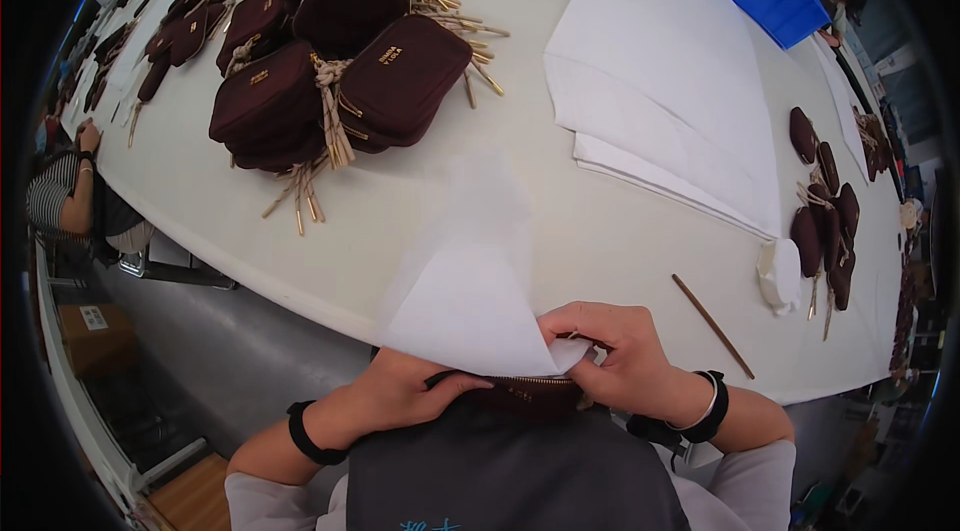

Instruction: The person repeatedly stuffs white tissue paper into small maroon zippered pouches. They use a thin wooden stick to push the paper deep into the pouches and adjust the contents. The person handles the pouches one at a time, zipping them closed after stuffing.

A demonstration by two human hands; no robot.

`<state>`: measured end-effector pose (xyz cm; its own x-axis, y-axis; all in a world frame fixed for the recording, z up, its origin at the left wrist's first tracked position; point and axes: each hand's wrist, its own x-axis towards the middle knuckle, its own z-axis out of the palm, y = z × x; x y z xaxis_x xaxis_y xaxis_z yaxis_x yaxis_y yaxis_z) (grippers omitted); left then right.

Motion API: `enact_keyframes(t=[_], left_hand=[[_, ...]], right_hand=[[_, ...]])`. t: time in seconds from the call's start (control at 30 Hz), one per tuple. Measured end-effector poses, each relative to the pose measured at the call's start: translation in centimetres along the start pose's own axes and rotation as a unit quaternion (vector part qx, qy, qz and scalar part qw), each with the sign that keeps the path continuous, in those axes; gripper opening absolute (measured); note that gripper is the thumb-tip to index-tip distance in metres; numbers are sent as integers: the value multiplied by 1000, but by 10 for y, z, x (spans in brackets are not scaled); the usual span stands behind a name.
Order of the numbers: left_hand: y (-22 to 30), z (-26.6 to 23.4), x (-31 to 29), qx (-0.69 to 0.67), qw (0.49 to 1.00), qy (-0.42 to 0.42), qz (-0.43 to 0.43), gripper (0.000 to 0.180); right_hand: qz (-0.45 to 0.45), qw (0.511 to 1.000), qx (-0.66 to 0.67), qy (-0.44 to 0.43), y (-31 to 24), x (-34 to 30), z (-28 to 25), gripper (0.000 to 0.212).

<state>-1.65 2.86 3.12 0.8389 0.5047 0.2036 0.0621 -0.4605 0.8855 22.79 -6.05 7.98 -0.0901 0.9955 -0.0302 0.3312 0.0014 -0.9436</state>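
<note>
Pouches of maroon fabric (410,81) are crowding upper left; left hand (405,393) is pinching a gold-zippered maroon pouch (530,397), right hand (630,351) the overlapping white sheet (465,316).

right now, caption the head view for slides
Left grip holds a maroon fabric pouch; right grip pinches white paper at the zipper.

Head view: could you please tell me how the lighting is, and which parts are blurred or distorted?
In the head view, the table has a curved edge, bent by the fisheye lens; the corners are dark; the held white sheet is hazy at its top, perhaps motion blur; the right hand looks sharper; soft shadow lies beside the maroon pouches.
</note>
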Motion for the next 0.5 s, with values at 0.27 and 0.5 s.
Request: enact_keyframes(t=[0.27,0.5], left_hand=[[-28,3,-19,32,996,-83,3,45],[-34,18,-13,-42,999,-14,8,39]], right_hand=[[34,998,-8,45,15,9,2,22],[90,987,64,-114,11,-11,-29,27]])
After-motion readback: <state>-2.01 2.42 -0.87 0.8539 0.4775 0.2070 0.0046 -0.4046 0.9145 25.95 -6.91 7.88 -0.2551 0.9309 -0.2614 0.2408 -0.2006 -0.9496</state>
